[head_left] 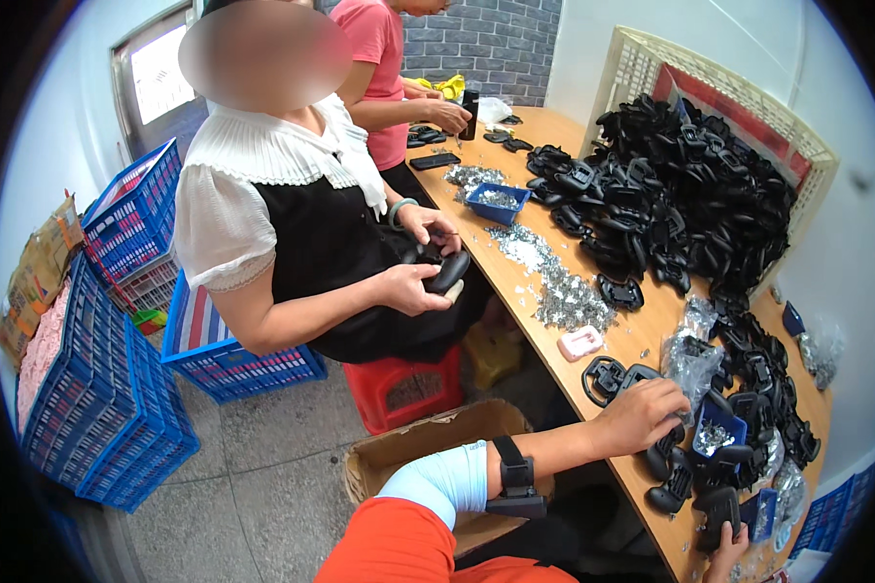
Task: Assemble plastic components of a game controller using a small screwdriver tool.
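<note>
My left hand (644,418) reaches across the table's near edge. Its fingers are curled together beside a clear plastic bag (692,364) and black plastic parts; what they grip, if anything, is hidden. At the lower right, my right hand (728,552) holds a black plastic shell (717,513), its fingertips on the lower end. Between the hands stands a small blue bin (717,428) of small metal pieces. Another black shell (669,491), shaped like a game controller housing, lies left of my right hand. A second small blue bin (759,513) is just right of the held shell.
A large heap of black shells (651,194) spills from a cream crate (608,87). Loose metal pieces (569,296) and a pink-white block (580,342) lie on the wooden table (544,126). A co-worker's hands (423,282) hold a black part. Below sits a cardboard box (369,466).
</note>
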A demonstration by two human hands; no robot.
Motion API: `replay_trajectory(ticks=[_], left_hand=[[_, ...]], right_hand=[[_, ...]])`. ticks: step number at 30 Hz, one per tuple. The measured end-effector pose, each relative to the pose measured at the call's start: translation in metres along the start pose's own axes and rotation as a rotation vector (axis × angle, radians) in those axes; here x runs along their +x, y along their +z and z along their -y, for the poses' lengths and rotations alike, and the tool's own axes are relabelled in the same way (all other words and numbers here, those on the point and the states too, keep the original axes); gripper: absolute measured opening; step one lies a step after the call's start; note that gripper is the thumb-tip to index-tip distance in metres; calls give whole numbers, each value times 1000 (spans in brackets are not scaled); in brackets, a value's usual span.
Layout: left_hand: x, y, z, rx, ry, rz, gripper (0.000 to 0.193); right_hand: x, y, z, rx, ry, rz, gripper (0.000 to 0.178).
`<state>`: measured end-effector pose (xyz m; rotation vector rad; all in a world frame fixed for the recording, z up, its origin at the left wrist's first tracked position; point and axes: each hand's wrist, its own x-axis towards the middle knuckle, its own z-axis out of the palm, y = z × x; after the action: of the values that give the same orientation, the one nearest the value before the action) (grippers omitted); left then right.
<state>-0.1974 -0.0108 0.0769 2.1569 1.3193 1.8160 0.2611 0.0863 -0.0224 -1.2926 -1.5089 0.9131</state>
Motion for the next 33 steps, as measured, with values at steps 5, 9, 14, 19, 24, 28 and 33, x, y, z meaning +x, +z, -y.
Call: replay_trajectory(ticks=[5,9,14,19,24,28,33], left_hand=[[5,0,-6,2,14,7,24],[10,0,-7,28,37,15,24],[30,-15,-15,69,48,-1,23],[51,-33,-32,79,145,-115,22],[56,-35,-45,83,169,-137,22],[59,-30,-53,74,193,-130,21],[65,-29,-63,69,219,-134,20]], right_hand=[[-18,9,48,-498,-68,-5,39],[-17,11,46,-422,-40,14,42],[-12,7,33,-351,-59,24,39],[-13,8,26,-298,-30,-15,39],[-20,11,43,-409,-67,-53,40],[-23,11,41,-316,-14,-56,40],[-19,7,27,-249,-55,-18,38]])
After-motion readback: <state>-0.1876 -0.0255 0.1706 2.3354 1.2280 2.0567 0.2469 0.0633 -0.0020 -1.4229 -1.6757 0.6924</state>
